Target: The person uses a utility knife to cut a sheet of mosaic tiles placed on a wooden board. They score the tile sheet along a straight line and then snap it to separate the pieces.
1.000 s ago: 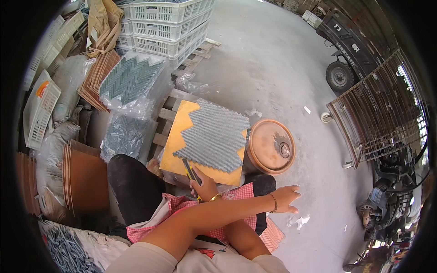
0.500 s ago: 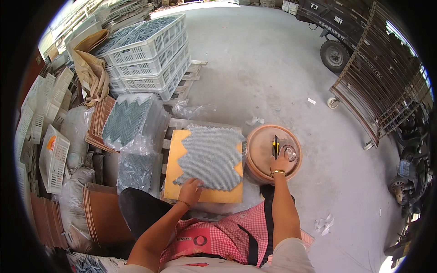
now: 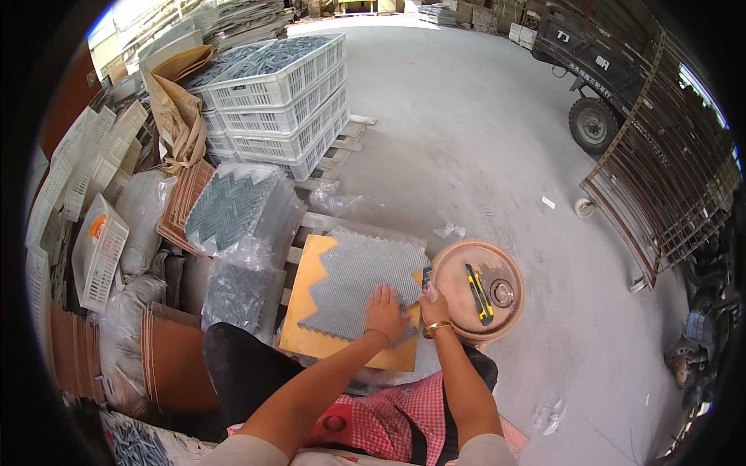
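Observation:
A grey mesh-backed mosaic sheet (image 3: 353, 272) with zigzag edges lies on a yellow-orange board (image 3: 299, 326) before me. My left hand (image 3: 386, 313) rests flat on its lower right part, fingers stretched out. At the right edge of the sheet is my right hand (image 3: 435, 307), its fingers drawn together beside a dark strip; what they hold, if anything, is too small to make out. Just right of that hand stands a round orange-brown tub (image 3: 447, 264) with a dusty top. On it lie a yellow-and-black utility knife (image 3: 479, 295) and a round clear glass dish (image 3: 503, 292).
Herringbone tile sheets (image 3: 229, 203) are stacked at the left, with wrapped tiles (image 3: 237, 295) nearer me. White crates (image 3: 287, 116) of tile strips stand on a pallet behind. A wheeled metal rack (image 3: 660, 171) and a dark cart (image 3: 598, 62) are at the right.
My right hand has left the tub top and moved to the sheet's right edge. My left hand has slid rightward over the sheet. The knife now lies uncovered, tilted the other way.

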A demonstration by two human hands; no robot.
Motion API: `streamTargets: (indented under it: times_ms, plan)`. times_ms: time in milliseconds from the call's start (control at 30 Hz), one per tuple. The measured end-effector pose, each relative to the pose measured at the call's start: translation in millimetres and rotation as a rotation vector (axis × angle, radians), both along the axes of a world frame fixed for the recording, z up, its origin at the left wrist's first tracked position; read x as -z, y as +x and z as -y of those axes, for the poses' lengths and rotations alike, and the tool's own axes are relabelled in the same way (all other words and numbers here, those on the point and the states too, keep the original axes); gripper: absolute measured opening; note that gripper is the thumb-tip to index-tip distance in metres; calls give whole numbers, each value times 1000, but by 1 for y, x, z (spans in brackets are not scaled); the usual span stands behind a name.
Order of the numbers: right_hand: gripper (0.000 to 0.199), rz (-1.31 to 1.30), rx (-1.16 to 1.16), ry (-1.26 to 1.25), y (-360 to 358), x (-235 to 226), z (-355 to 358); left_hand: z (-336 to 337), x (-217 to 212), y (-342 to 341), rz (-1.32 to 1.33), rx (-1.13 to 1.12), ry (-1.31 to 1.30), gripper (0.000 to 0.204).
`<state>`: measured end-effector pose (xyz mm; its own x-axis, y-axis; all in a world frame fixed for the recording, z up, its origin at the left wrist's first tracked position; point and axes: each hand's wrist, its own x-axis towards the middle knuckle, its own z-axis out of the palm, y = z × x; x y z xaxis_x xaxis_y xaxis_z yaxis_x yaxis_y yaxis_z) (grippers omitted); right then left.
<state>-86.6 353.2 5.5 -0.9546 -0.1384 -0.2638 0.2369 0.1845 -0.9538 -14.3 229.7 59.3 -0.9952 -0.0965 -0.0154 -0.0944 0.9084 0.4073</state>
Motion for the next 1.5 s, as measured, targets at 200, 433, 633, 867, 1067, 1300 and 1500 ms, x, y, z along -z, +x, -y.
streamTargets:
  times_ms: [200, 433, 633, 867, 1067, 1300, 1500]
  plan:
    - [51, 264, 144, -381, 0, -29, 4, -23, 8, -20, 73, -204, -113, 79]
    - [48, 161, 13, -756, 3, -55, 5, -17, 32, -57, 58, -353, -253, 50]
    - [50, 178, -128, -851, 12, -84, 15, 41, -138, -48, 160, -15, -12, 22]
    - [47, 727, -296, -701, 46, 11, 152, 209, -233, -35, -121, -72, 112, 30]
    - [39, 542, -528, -1296, 98, -70, 246, 327, -263, 78, -159, -178, 721, 40]
    - [42, 485, -715, -845, 72, -97, 332, 429, -153, 208, -467, -263, 1542, 73]
    - [52, 531, -971, -444, 65, -86, 432, 467, -29, 290, -724, -511, 1935, 74]
